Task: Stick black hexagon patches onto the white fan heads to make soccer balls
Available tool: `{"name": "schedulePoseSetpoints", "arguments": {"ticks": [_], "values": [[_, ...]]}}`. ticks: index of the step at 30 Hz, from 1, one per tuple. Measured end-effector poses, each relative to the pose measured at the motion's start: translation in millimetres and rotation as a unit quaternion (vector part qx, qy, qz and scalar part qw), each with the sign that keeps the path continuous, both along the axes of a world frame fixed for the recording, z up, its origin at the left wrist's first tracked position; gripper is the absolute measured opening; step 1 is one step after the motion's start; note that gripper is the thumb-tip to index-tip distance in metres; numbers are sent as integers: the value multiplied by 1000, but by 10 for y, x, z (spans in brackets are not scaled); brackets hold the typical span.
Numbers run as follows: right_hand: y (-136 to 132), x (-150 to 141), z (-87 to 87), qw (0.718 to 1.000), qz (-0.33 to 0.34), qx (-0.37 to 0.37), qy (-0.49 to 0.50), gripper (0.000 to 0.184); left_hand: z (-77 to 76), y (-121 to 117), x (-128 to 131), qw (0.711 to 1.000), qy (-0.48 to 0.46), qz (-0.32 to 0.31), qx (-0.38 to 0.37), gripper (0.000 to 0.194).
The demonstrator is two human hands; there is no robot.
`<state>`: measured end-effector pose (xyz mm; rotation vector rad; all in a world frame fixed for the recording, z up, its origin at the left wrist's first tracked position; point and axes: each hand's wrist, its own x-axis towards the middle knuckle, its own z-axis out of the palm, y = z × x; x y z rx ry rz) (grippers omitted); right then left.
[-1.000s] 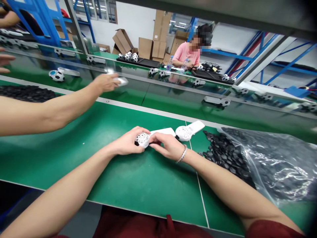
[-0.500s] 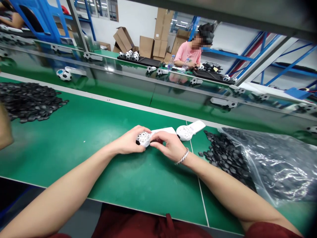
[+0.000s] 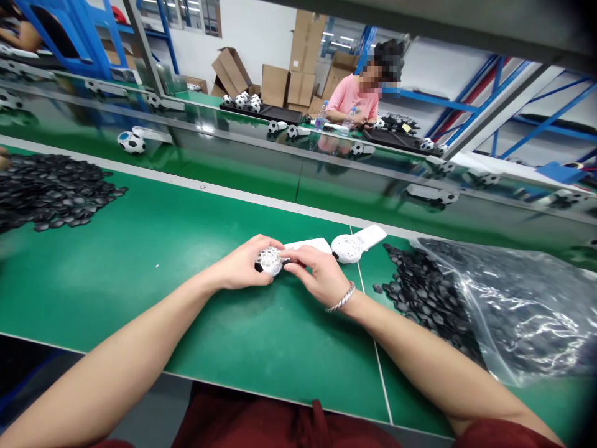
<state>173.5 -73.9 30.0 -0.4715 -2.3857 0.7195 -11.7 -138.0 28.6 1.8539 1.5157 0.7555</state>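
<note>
My left hand (image 3: 242,267) cups the round football-patterned head of a white handheld fan (image 3: 273,258) lying on the green table (image 3: 153,249). My right hand (image 3: 317,274), with a silver bracelet at the wrist, pinches at the same fan head from the right, fingers curled. The fan's white handle sticks out behind my hands. A second white fan (image 3: 357,244) lies just beyond my right hand, untouched.
A heap of small black plastic pieces (image 3: 420,292) spills from a clear bag (image 3: 517,305) at my right. Another black heap (image 3: 51,190) lies far left. Finished football fans ride the conveyor (image 3: 233,155) behind. A person in pink (image 3: 354,99) sits across.
A neighbour's arm that reached across to the conveyor from the left has withdrawn out of view. My hands stay on the fan head, and the view has shifted slightly.
</note>
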Motion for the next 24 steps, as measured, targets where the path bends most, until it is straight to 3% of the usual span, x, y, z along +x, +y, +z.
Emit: {"name": "schedulePoseSetpoints", "arguments": {"ticks": [6, 24], "values": [[-15, 11, -14, 996, 7, -83, 12, 5, -4, 1, -6, 1000, 3, 3, 3, 50], [-21, -62, -79, 996, 0, -87, -32, 8, -31, -6, 50, 999, -6, 28, 23, 40]]}}
